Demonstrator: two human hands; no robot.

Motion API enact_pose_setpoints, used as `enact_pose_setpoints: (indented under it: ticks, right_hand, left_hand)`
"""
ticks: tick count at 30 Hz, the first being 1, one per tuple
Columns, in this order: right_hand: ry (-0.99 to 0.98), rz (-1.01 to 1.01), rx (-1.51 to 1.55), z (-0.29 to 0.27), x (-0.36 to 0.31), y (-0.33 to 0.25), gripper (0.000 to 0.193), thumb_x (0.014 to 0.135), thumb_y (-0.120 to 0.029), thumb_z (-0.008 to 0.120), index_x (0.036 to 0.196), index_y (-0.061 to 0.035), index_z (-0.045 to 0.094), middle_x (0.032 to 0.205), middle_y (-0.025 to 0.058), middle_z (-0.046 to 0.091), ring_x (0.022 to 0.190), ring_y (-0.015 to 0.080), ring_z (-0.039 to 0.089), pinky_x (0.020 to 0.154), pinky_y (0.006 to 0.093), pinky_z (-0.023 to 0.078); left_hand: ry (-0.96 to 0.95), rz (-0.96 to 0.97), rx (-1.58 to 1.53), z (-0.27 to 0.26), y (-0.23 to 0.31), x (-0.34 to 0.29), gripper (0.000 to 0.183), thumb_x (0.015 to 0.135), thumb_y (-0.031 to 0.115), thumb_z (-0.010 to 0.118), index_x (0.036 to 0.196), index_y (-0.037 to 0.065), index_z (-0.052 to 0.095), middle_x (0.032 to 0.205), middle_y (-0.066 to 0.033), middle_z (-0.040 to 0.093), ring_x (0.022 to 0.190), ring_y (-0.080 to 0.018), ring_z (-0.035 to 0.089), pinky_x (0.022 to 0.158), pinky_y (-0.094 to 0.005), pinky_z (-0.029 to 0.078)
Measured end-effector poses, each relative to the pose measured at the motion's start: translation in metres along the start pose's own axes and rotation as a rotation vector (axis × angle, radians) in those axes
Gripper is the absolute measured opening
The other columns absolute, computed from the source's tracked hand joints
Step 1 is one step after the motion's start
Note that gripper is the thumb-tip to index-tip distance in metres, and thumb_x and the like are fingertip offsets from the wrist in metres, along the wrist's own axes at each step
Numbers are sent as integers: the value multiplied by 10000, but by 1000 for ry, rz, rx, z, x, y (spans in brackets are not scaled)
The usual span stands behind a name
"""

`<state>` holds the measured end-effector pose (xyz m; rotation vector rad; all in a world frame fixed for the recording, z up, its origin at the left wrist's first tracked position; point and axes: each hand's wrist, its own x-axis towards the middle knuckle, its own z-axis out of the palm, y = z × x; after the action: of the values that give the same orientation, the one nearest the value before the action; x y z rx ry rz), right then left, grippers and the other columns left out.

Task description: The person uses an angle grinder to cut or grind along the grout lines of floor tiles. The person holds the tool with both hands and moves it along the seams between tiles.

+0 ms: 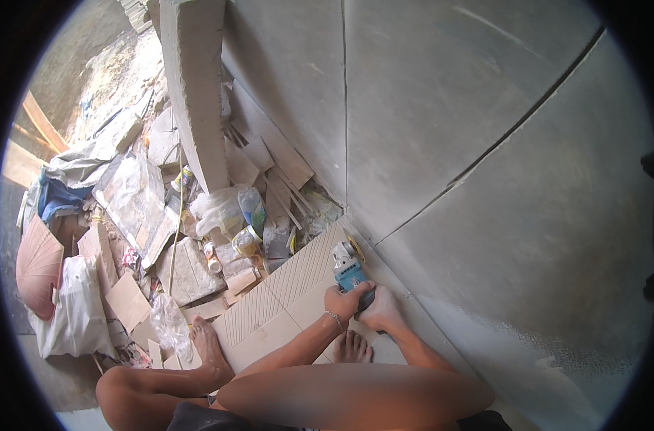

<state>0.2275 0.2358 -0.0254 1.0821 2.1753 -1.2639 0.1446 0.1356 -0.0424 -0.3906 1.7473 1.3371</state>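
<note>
And here's the grinder (350, 274), teal plastic body, pale metal head, held over the pale tiles (298, 300) close to the foot of the grey wall (485, 187)! Left hand (343, 302) wraps the body, fingers curled firmly round it, a thin bracelet (333, 316) at the wrist; right hand (381, 311) is just beside it, closed about the dark rear end. Up front, the round disc (356, 248) shows a yellowish rim, tilted; whether it touches tile, I can't tell from here. Look at those tiles: flat, matte, part smooth, part scored with slanting parallel grooves, a bare foot (353, 348) planted right behind the hands! To the left, what a jumble: crinkled clear plastic (170, 327), broken slabs (190, 273) with rough edges, thin strips (291, 192), a bulging white sack (77, 305) and a ribbed pink dome (39, 267) against it. Above the rubble stands a rough concrete post (192, 86), square-edged and chipped, while the wall runs smooth, split by dark, narrow seams
</note>
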Motion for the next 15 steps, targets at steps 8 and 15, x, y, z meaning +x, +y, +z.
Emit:
enact_pose_setpoints:
  ticks: [8,15]
  right_hand:
    - [36,-75,58,6,-4,4,567,685,-204,878,1182,-3,692,1082,246,772,1047,398,758,895,455,615]
    - [58,-117,115,19,-5,-4,592,676,-256,899,1184,-42,682,1062,214,771,1042,383,757,876,447,601]
  left_hand:
    - [-29,42,-15,-5,2,-9,401,794,255,936,1010,-35,763,943,-97,778,797,-152,733,726,-309,587]
    - [-38,46,-48,-23,3,-10,387,811,218,925,1022,-55,750,949,-111,774,807,-168,741,715,-322,594]
